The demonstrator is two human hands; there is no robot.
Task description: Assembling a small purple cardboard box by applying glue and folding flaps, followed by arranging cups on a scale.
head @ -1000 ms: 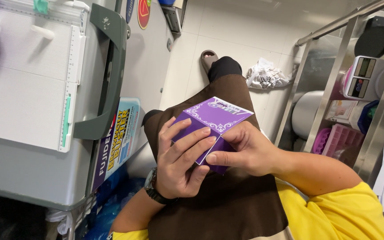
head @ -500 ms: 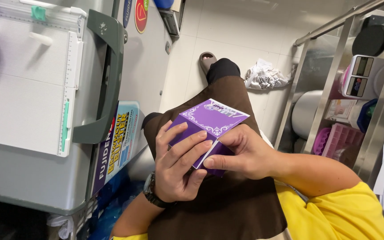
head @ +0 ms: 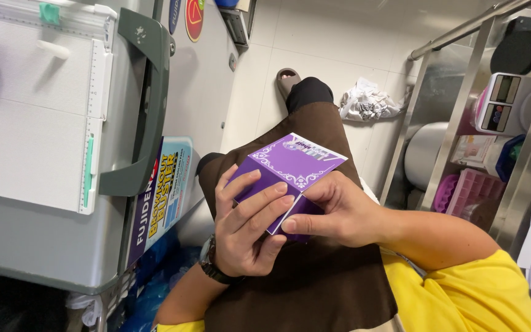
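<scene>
Currently, left hand (head: pixel 247 230) and right hand (head: pixel 339 215) clamp fingers on purple box (head: pixel 290 169), bracing it above the lap for folding.

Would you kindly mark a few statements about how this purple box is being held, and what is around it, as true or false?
1. Both hands are on the purple box. True: the left hand and the right hand both grip it.
2. The box rests on the floor. False: it is held up above the person's lap.
3. A watch is on the left wrist. True.
4. The sleeves are blue. False: the sleeve is yellow.
5. A metal shelf rack stands on the right of the view. True.
6. The box top is plain purple. False: it carries a white ornamental border.
</scene>
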